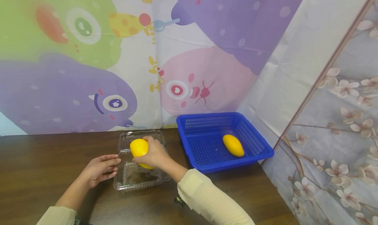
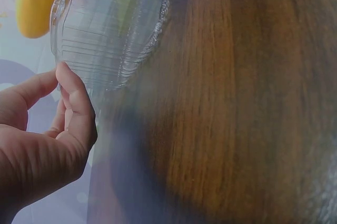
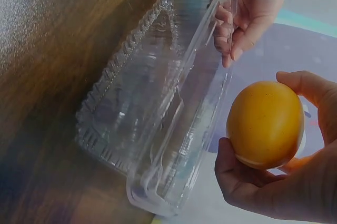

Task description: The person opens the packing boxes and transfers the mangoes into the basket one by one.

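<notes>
A yellow mango (image 1: 138, 148) is gripped in my right hand (image 1: 155, 154), thumb and fingers on opposite sides of it. The hand holds it above an open clear plastic clamshell container (image 1: 124, 175) on the table. In the right wrist view the mango (image 3: 266, 124) shows end-on, beside the container's rim. My left hand (image 1: 98, 169) is at the container's left side. In the left wrist view the left thumb and forefinger (image 2: 76, 89) pinch the rim of the container (image 2: 105, 45).
To the right stands a blue plastic basket (image 1: 200, 167) with slotted walls, and a second mango (image 1: 233, 145) lies in it. Behind the brown wooden table (image 1: 44, 172) hangs a cartoon-print cloth (image 1: 141, 103). A flower-patterned panel (image 1: 333, 146) borders the right side.
</notes>
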Demonstrator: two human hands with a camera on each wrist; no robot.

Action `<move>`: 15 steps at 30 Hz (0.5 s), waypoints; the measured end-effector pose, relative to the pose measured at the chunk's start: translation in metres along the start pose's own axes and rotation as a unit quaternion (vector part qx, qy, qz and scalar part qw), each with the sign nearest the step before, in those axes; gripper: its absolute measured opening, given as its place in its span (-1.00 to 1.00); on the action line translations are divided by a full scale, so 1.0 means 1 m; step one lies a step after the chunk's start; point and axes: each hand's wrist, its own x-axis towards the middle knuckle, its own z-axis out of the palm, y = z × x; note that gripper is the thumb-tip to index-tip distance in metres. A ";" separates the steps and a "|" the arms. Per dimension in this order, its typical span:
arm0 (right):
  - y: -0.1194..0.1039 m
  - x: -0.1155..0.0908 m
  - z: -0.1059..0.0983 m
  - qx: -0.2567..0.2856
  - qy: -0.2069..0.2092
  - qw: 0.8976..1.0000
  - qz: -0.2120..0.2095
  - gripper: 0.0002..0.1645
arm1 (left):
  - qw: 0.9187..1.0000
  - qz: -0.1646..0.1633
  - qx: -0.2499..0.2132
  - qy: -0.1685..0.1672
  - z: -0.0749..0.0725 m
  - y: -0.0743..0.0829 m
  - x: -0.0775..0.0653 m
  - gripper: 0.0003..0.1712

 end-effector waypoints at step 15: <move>0.008 0.001 -0.021 0.015 0.006 1.000 -0.013 -0.02 | 1.000 0.001 -0.007 -0.002 0.000 0.000 0.000 -0.36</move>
